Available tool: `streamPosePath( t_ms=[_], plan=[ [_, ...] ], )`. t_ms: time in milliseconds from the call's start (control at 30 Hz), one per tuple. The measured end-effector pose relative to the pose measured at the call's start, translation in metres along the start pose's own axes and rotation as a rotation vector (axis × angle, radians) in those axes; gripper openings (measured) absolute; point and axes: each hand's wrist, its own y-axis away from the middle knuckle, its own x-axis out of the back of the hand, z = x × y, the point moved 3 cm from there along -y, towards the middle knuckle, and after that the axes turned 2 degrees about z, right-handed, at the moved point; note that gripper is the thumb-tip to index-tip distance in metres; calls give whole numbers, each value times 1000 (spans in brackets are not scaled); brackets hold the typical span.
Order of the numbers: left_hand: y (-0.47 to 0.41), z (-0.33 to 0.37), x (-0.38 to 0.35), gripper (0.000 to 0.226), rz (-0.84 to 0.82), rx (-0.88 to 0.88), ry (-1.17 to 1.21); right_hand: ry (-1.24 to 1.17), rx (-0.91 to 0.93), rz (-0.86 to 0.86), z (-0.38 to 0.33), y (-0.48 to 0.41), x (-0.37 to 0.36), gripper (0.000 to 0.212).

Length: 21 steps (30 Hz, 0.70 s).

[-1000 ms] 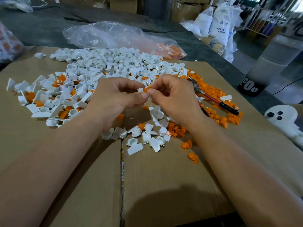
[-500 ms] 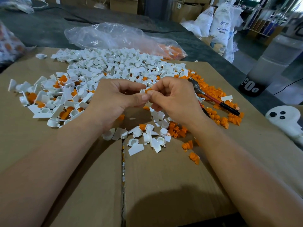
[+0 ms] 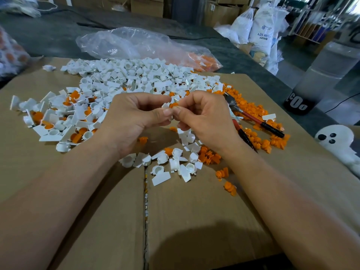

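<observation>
Far left on the cardboard sheet (image 3: 194, 221) lies a heap of white pieces with orange inside (image 3: 58, 121). Next to it, further back, is a big pile of plain white pieces (image 3: 136, 76). Behind that, a clear plastic bag (image 3: 126, 43) rests on the grey tabletop (image 3: 48, 36).

The left hand (image 3: 132, 121) is held up over the cardboard, near the middle. Its grip is closed tight: the thumb and curled fingers pinch a small white piece (image 3: 165, 105). That piece is up in the air between the two hands, above the loose bits on the sheet. An orange plug (image 3: 173, 104) sits at the top of it, touching it. I cannot tell if it is pushed all the way in.

The right hand (image 3: 206, 117) meets the left one there, thumb tip close to thumb tip. Its grip is closed too, with the thumb and first finger pinching the orange plug and the other fingers curled under.

Below the hands lie a few loose white bits (image 3: 175, 164). To the right, red-handled pliers (image 3: 253, 118) lie on a spread of orange plugs (image 3: 251, 108). Far right, a white ghost toy (image 3: 335, 139) sits at the cardboard's edge, and a dark bottle (image 3: 298, 102) stands behind it.
</observation>
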Motion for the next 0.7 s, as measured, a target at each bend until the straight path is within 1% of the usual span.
streamPosePath(
  t_ms=[133, 233, 333, 433, 567, 700],
  plan=[
    [-2, 1, 1, 28, 26, 2, 26, -50, -16, 10, 2, -2, 1, 13],
    [-3, 1, 1, 12, 14, 31, 35, -21, -1, 17, 2, -2, 0, 16],
    [-3, 0, 0, 23, 6, 34, 3, 15, 5, 13, 1, -3, -1, 22],
    [-2, 0, 0, 19, 10, 13, 9, -53, -49, -53, 3, -3, -2, 29],
    [-1, 2, 1, 28, 27, 2, 18, -97, -35, -45, 1, -2, -2, 34],
    [1, 2, 0, 19, 36, 24, -41, -100, -53, -54, 3, -2, -3, 31]
  ],
)
